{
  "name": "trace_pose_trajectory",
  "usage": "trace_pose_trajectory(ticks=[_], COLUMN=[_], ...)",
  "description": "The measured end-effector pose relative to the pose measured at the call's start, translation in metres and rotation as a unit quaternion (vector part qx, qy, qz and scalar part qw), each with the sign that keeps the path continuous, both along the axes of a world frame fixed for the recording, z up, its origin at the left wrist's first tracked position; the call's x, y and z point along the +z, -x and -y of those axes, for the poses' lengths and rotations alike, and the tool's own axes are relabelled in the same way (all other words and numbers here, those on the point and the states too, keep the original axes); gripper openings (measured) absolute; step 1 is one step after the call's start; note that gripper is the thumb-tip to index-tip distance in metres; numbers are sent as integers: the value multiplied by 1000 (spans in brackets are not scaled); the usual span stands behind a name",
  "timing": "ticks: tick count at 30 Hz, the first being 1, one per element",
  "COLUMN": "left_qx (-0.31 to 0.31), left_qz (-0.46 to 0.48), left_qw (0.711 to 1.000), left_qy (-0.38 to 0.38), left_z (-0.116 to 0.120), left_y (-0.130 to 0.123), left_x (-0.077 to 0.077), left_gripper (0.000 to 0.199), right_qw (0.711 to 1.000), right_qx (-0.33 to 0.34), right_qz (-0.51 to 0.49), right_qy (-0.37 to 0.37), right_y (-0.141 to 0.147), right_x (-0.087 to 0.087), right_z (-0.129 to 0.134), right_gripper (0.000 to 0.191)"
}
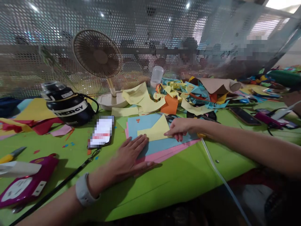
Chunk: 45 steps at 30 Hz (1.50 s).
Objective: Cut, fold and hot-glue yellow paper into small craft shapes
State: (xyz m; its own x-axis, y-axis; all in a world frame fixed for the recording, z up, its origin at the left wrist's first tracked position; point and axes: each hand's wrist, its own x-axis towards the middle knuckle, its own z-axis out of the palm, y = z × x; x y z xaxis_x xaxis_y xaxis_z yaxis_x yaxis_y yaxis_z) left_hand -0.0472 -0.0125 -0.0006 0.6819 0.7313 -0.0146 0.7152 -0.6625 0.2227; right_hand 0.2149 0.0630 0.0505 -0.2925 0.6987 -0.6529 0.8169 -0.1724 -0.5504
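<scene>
Yellow paper piece (152, 134) lies on the blue sheet (160, 146), its long axis running left-right between both touching hands, neither nearer; whether it is folded is unclear. Left hand (129, 157) presses flat over the sheet's near-left corner; right hand (180, 127) pinches the piece's right end. Left of the sheet lies a smartphone (102, 131).

Partly out of sight

The left hand (131, 153) hides the blue sheet's (155, 148) near corner. Whether the right hand (181, 128) pinches the yellow paper (154, 133) cannot be told. The phone screen (102, 131) is blurred; shapes behind the mesh (141, 18) are indistinct. The left edge crops the cutter (7, 158).
</scene>
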Motion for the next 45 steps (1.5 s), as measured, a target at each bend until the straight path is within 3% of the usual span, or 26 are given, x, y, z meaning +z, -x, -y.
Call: trace_pose_trajectory(ticks=[3, 4, 6, 9, 11, 16, 22, 28, 31, 34, 36, 39, 41, 43, 45], left_qx=[4, 29, 138, 173, 182, 199, 227, 249, 270, 305, 271, 152, 74, 33, 25], left_qz=[25, 36, 45, 65, 94, 94, 63, 34, 13, 49, 107, 118, 77, 38, 11], left_qw=[1000, 999, 989, 941, 907, 883, 879, 886, 895, 924, 952, 981, 993, 998, 999], left_qy=[8, 1, 16, 283, 368, 415, 415, 391, 354, 224, 89, -12, -48, -48, -27], left_z=[-15, -22, -37, -56, -65, -74, -70, -62, -59, -50, -40, -25, -17, -12, -10], left_y=[-8, -13, -25, -43, -51, -51, -21, 22, 25, 14, 0, -23, -34, -41, -44], left_x=[21, 28, 37, 38, 32, 18, 22, 20, 31, 44, 44, 27, 10, -4, -12], left_gripper=[65, 60, 56, 55, 52, 53, 51, 57, 56, 53, 51, 54, 66, 74, 77], right_qw=[998, 998, 997, 998, 997, 996, 999, 998, 998, 996, 989, 963, 922, 885, 879], right_qx=[45, 55, 60, 55, 62, 78, 46, 42, 48, 43, 14, -74, -146, -177, -164], right_qz=[25, 30, 31, 26, 31, 29, 0, -47, -44, -64, -102, -94, -24, 101, 166], right_qy=[21, 23, 23, 23, 22, 26, 15, 8, 2, -36, -103, -241, -357, -419, -416], right_y=[8, 9, 8, 6, 5, 5, 3, -3, 1, 1, -11, -59, -105, -150, -183], right_x=[-15, -19, -24, -24, -22, -23, -25, -30, -30, -19, -4, 20, 26, 20, 5], right_z=[-8, -10, -11, -11, -11, -13, -9, -7, -4, 6, 17, 36, 47, 53, 55], right_gripper=[46, 46, 46, 45, 46, 49, 44, 47, 49, 50, 50, 46, 41, 37, 40])
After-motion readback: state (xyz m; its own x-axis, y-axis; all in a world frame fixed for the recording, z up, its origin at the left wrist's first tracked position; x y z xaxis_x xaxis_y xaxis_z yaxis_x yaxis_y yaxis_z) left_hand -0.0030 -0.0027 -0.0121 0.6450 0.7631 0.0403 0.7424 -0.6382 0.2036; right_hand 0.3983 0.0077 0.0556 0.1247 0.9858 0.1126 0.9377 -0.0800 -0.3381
